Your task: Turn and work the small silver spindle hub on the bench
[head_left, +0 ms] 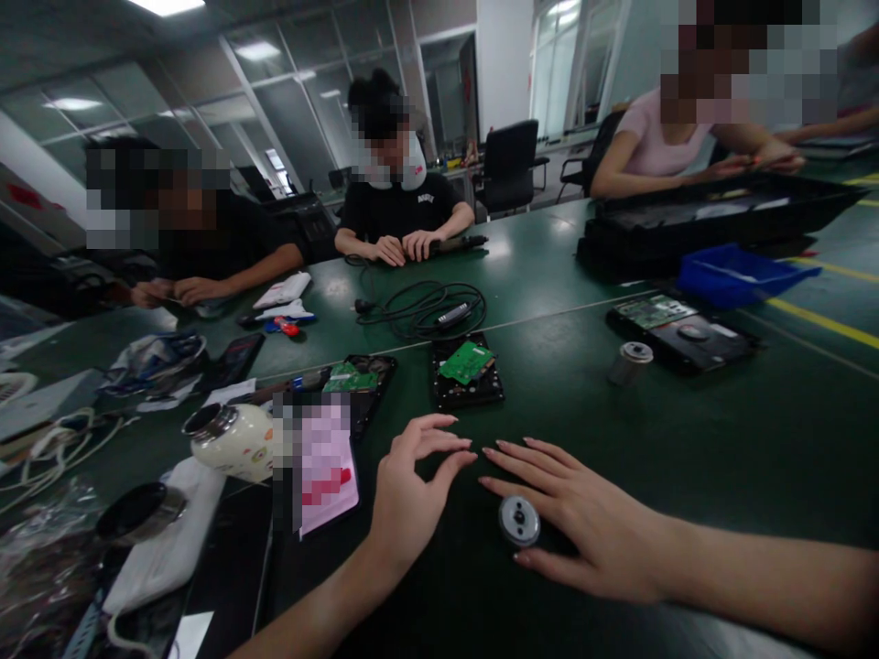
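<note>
R hand (583, 522) spread wide, thumb + index either side of disc (519, 520), twd tabletop's (549, 394) near edge; contact unclear. L hand (416, 490) loosely curled, nothing seen held. Prob. pre-grip; lifting needs R pinch on rim.

The right hand (583, 522) is spread, a disc (519, 520) between thumb and forefinger. The left hand (412, 499) curves nearby.
</note>
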`<act>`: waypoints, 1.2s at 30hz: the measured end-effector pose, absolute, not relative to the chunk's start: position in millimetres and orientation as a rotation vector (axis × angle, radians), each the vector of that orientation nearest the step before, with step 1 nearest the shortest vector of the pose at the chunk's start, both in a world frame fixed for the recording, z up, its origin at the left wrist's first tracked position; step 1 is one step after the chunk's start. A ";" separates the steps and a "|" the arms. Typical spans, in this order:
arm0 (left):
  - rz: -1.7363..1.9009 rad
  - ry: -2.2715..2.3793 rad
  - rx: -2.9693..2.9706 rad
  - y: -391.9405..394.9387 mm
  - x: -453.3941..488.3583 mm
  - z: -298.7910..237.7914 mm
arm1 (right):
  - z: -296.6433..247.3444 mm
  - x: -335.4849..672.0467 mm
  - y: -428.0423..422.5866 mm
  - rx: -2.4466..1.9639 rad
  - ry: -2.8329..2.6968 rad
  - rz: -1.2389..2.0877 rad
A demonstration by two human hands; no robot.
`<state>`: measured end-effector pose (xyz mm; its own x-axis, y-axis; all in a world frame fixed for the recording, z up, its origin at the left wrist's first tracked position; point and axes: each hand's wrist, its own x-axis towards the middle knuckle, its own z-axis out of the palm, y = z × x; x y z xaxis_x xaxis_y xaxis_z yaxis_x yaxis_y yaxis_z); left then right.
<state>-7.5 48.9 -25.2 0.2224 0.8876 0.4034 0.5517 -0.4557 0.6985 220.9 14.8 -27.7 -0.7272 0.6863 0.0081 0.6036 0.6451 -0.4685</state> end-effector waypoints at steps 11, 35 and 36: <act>1.210 0.887 2.262 15.0 7.5 -2.8 | -30.7 219.4 14.4 -0.990 -2.627 0.597; 1.142 0.890 2.223 13.8 7.7 -7.7 | -30.9 220.3 14.5 -0.963 -2.597 0.609; 1.147 0.895 2.204 13.0 8.2 -7.6 | -31.5 220.3 14.6 -0.959 -2.592 0.614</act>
<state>8.2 13.0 -7.6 0.4300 0.7394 0.5181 0.3228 -0.6618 0.6766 220.3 14.6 -31.5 -0.7282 0.6716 0.1367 0.5390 0.6844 -0.4909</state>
